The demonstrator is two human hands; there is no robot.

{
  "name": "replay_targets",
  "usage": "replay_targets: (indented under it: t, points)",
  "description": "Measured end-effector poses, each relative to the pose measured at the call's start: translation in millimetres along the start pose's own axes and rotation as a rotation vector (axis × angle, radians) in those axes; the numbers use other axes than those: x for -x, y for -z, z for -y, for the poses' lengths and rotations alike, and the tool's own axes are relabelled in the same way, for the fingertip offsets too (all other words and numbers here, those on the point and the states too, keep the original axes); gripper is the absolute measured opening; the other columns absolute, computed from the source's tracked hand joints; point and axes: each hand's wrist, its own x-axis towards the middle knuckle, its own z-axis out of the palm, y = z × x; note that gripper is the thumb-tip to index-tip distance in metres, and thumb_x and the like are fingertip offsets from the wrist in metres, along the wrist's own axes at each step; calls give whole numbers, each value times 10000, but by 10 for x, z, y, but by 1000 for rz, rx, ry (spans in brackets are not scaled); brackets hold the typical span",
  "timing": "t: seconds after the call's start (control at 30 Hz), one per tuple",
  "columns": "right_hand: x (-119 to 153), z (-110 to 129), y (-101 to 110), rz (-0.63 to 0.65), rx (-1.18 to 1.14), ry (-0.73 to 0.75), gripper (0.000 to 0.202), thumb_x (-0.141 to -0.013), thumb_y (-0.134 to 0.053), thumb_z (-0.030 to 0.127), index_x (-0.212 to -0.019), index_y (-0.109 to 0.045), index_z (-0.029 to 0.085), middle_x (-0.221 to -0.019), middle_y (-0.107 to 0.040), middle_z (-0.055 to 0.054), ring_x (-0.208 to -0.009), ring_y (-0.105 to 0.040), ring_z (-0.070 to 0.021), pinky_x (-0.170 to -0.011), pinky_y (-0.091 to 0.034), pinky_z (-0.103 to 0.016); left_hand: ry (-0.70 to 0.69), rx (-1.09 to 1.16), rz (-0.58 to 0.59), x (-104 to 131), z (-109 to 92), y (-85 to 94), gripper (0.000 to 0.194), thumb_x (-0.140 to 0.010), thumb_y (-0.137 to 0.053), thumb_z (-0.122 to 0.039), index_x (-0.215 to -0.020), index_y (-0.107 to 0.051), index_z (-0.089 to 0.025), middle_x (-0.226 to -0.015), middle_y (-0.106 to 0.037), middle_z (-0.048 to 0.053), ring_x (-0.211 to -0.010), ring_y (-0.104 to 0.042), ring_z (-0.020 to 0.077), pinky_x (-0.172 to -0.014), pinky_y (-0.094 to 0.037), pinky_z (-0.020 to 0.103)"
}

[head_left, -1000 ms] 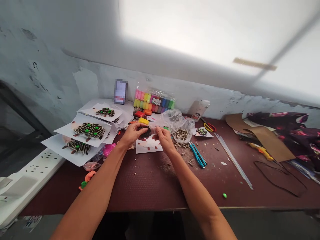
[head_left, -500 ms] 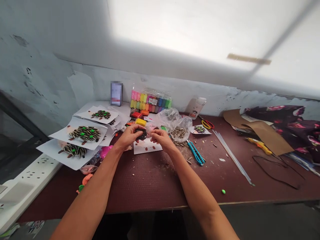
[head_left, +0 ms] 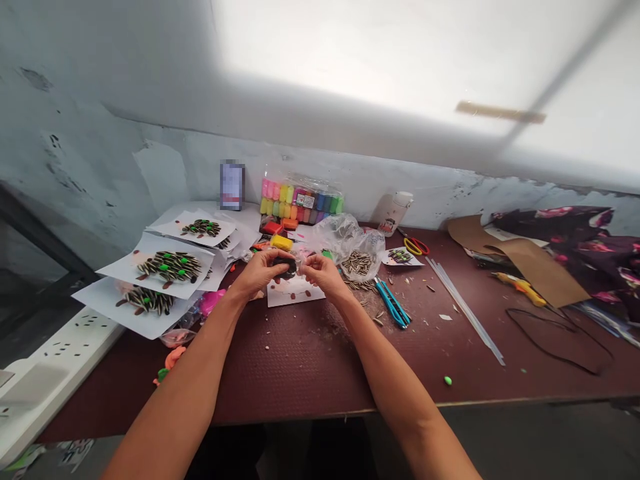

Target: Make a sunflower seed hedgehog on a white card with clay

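Observation:
My left hand is closed around a dark, nearly black lump that looks like modelling clay. Close beside it, my right hand is closed in a pinch at what seems to be clear plastic by the lump; the fingertips hide the detail. Below both hands lies a white sheet with small brown pieces on it, its upper part covered by the hands. A yellow clay block sits just behind my left hand. Right of my right hand, a clear plastic bag holds striped sunflower seeds, some spilled in front.
At left are stacked hedgehog pictures made with seeds and a white power strip. Coloured clay packs, a phone and a bottle stand behind. Rightward lie a teal cutter, scissors, glue sticks and a glue gun.
My hands stay nearly in the same place, with slight finger movement at the dark lump, which shows a little more now. The view has shifted slightly.

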Motion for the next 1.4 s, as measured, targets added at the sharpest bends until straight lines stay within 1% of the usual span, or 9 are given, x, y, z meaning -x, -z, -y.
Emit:
replay_targets:
  t: [0.1, 0.2, 0.33, 0.47, 0.63, 0.8, 1.1, 1.27, 1.4]
  points:
    - [-14, -26, -20, -29, -5, 89, 238, -599, -700, 285, -681, -486, 218, -569, -568, 68, -502, -454, -74, -497, -334, -193, -5, 12, -32, -19, 34, 7, 343, -588, -771, -299, -886, -707, -144, -823, -681, 37, -603, -585, 113, -457, -434, 200]
    - [-30, -42, -32, 23, 17, 163, 155, -631, -682, 298, -690, -577, 201, -572, -559, 63, -510, -419, -71, -502, -319, -199, -18, 32, -74, -28, 54, 13, 343, -588, -774, -307, -878, -698, -141, -845, -691, 43, -586, -591, 109, -442, -428, 197]
    - [-44, -62, -22, 28, 21, 164, 220, -649, -714, 343, -782, -726, 168, -654, -642, 23, -557, -444, -78, -538, -338, -212, -7, 57, -80, -23, 49, 27, 348, -589, -792, -320, -865, -686, -137, -793, -685, 38, -561, -597, 113, -424, -424, 200]
    - [-52, -91, -6, 22, 33, 144, 311, -641, -763, 408, -829, -772, 159, -707, -690, -2, -621, -504, -99, -586, -381, -224, 31, 39, -38, -21, 39, 49, 345, -606, -812, -336, -848, -680, -129, -719, -672, 31, -553, -603, 118, -430, -419, 199]
    - [-57, -139, -22, 13, 73, 206, 292, -670, -758, 404, -829, -784, 161, -772, -713, -22, -671, -556, -116, -628, -414, -228, 59, -2, -62, -21, 39, 43, 332, -599, -825, -314, -821, -665, -126, -639, -650, 13, -493, -584, 115, -407, -407, 207]
    - [-53, -165, -32, 3, 199, 219, 291, -719, -729, 384, -910, -792, 173, -783, -715, -19, -605, -508, -101, -578, -396, -219, 102, 19, -55, -2, 25, 23, 331, -594, -829, -300, -814, -648, -131, -631, -649, 12, -490, -603, 131, -386, -393, 207]
    - [-45, -134, -4, -8, 339, 255, 172, -791, -668, 292, -868, -779, 186, -681, -670, 9, -554, -476, -101, -549, -367, -219, 108, 59, -49, -27, 51, 38, 347, -592, -836, -336, -799, -644, -134, -624, -631, -6, -450, -565, 102, -378, -369, 197]
    - [26, -56, -16, -45, 506, 417, 85, -816, -677, 257, -801, -750, 216, -817, -697, -14, -685, -556, -128, -684, -423, -245, 116, 43, -24, -25, 72, 38, 372, -594, -854, -356, -831, -670, -136, -663, -654, 13, -488, -571, 105, -403, -371, 199]
    - [66, -18, -43, -57, 554, 502, 136, -857, -651, 282, -768, -728, 215, -875, -675, -31, -703, -565, -129, -692, -434, -247, 138, 82, -11, -25, 81, 29, 395, -569, -876, -343, -836, -673, -135, -648, -647, 4, -478, -551, 93, -413, -359, 194]
